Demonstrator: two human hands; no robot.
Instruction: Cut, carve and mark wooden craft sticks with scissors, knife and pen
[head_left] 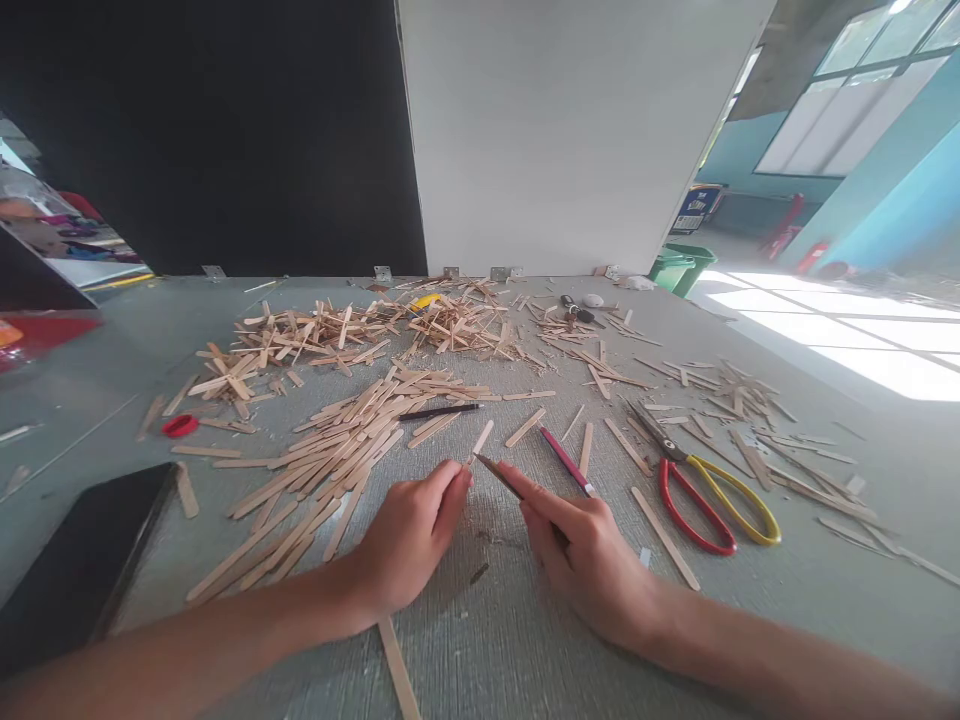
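Observation:
Between the thumb and fingers of my left hand (409, 530), a short piece of wooden craft stick (484, 437) points away from me. My right hand (585, 550) is closed around a slim, dark, pointed tool (498, 475), with the index finger stretched along it. The tool's tip meets or nearly meets the stick by my left fingertips; whether it is a knife or a file I cannot tell. A purple pen-like tool (564, 458) lies just beyond my right hand. Scissors with red and yellow handles (679, 458) lie open to its right.
Loose craft sticks (352, 430) spread across the grey table (480, 660), with heaps farther back. A black pen-like tool (439, 411), a red ring (180, 426), a dark phone-like slab (82, 560) and keys (576, 310) lie around. Upright black (247, 140) and white panels (570, 140) border the back.

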